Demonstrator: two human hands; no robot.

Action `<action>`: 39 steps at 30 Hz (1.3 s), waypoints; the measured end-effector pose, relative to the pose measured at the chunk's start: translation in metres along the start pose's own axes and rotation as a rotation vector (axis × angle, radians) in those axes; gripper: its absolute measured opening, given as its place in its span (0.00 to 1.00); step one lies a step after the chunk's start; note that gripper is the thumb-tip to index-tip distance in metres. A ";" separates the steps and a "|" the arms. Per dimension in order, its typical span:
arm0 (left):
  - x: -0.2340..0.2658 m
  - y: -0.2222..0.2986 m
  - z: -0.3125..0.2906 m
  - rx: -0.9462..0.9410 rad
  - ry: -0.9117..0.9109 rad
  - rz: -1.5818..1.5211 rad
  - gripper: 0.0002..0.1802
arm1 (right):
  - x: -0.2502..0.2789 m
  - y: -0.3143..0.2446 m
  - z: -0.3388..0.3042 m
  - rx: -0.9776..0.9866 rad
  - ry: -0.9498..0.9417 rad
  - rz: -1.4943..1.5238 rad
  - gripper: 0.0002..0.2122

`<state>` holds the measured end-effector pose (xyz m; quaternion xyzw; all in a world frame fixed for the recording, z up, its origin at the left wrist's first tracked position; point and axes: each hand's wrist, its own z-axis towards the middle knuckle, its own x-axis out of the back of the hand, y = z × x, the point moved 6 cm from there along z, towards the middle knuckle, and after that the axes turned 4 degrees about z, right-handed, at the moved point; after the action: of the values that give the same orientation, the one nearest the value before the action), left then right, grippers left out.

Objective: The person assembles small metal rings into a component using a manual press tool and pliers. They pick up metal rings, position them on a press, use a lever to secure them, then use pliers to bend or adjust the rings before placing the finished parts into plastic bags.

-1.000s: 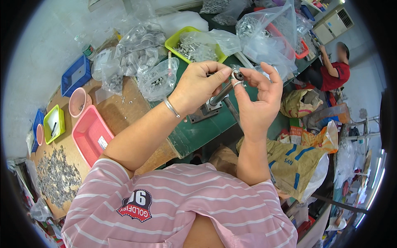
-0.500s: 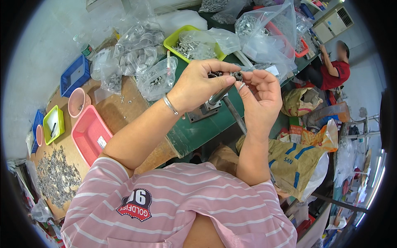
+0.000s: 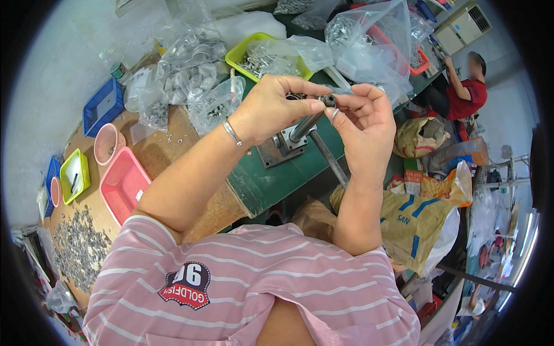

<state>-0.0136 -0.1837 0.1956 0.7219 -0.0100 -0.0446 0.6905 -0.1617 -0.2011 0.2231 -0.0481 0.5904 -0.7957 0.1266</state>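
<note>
Both hands meet near the top middle of the frame, right over a green workbench (image 3: 271, 179). The left hand (image 3: 271, 109) has its thumb and forefinger pressed together on a small dark metal ring (image 3: 329, 100), and the right hand (image 3: 363, 118) pinches that same ring from the other side with its fingertips, the rest of its fingers loosely curled. The ring sits at the tip of a steel rod (image 3: 303, 128) that rises at a slant from a metal base plate (image 3: 277, 150) bolted to the bench. There's a thin bracelet (image 3: 232, 132) on the left wrist.

Around them it's pretty cluttered. A yellow tray (image 3: 245, 53) full of small metal parts sits upper middle, with clear plastic bags (image 3: 190, 69) of more parts just left of it. A pink tray (image 3: 122, 185) is at the left, a blue tray (image 3: 103, 106) further up left, and a heap of loose metal bits (image 3: 75, 248) at lower left. Another person in a red shirt (image 3: 464, 92) sits at the upper right.
</note>
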 end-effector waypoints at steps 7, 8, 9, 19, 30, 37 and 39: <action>-0.001 0.003 -0.001 -0.029 0.008 0.019 0.16 | 0.000 -0.008 0.002 -0.029 0.007 -0.141 0.16; 0.000 0.004 -0.001 -0.042 0.015 0.027 0.16 | -0.001 -0.011 0.003 -0.014 -0.001 -0.185 0.15; 0.000 0.004 -0.001 -0.034 0.013 0.044 0.16 | -0.002 -0.014 0.003 0.002 -0.007 -0.232 0.14; 0.001 0.008 0.004 -0.059 -0.079 0.071 0.16 | 0.010 -0.001 -0.001 -0.054 0.021 0.001 0.11; -0.013 -0.020 -0.002 0.050 0.023 -0.397 0.12 | -0.005 0.010 -0.008 0.009 -0.022 -0.163 0.15; -0.016 -0.012 -0.012 0.003 -0.004 -0.539 0.10 | -0.011 -0.008 -0.004 0.152 -0.037 -0.303 0.12; -0.016 -0.014 -0.017 0.020 -0.010 -0.625 0.11 | -0.004 -0.016 -0.009 0.219 0.111 -0.320 0.12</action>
<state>-0.0285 -0.1646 0.1833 0.6964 0.2088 -0.2582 0.6362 -0.1622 -0.1879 0.2355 -0.0835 0.4913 -0.8665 -0.0298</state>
